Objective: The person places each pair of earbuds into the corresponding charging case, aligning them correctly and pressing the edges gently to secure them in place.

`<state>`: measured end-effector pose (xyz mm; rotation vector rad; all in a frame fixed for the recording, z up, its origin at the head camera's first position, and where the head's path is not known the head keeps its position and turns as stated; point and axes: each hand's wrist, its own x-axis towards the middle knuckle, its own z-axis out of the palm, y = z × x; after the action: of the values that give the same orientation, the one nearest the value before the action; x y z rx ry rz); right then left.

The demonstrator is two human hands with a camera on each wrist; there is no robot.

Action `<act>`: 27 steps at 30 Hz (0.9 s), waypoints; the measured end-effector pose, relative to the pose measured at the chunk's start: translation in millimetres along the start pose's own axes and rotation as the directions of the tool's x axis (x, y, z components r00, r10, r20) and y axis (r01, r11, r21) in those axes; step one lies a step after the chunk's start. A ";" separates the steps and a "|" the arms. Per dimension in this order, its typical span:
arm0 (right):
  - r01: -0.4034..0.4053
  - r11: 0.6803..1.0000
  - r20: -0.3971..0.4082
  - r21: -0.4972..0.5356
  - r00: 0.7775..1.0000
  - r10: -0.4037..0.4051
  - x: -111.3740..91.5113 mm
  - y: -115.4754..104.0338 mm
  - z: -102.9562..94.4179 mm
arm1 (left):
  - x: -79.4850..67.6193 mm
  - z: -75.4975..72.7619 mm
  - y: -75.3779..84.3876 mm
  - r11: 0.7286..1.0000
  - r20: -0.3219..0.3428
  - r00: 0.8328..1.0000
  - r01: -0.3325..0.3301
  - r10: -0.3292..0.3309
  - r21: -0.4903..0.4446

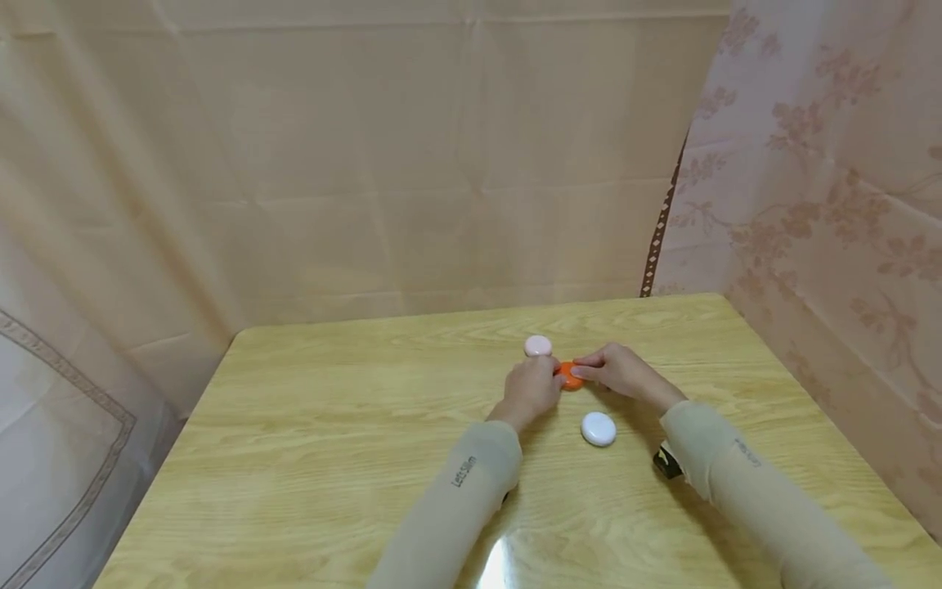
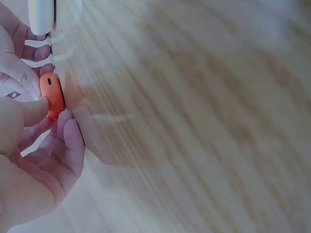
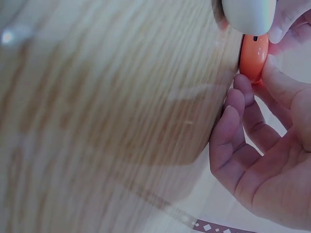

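An orange round puck-like device (image 1: pixel 570 376) lies on the wooden table between both hands. A small dark slot shows in the rim of this orange puck (image 2: pixel 52 94) in the left wrist view. My left hand (image 1: pixel 531 384) pinches its left side, fingertips low at the edge. From the right, my right hand (image 1: pixel 621 370) pinches the same puck between thumb and fingers. Just beyond the left hand lies a pale pink puck (image 1: pixel 538 345), partly covered by it. A white puck (image 1: pixel 598 429) lies nearer, below the two hands in the head view.
The wooden table (image 1: pixel 331 442) reaches back to a beige curtain (image 1: pixel 441 164). Flowered cloth (image 1: pixel 832 204) hangs on the right. A black item (image 1: pixel 667 462) shows under the right wrist.
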<state>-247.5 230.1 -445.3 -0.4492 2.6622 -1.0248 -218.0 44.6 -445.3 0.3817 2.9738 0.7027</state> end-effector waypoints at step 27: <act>0.153 0.945 -0.061 -0.290 0.982 -0.177 -4.2 -5.6 -2.7 | -5.4 4.8 -0.8 0.938 -0.009 0.989 -0.134 0.145 0.319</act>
<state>-243.5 229.4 -439.1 -0.7124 2.9037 -0.7165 -212.4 44.6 -449.9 0.6102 3.1158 0.2328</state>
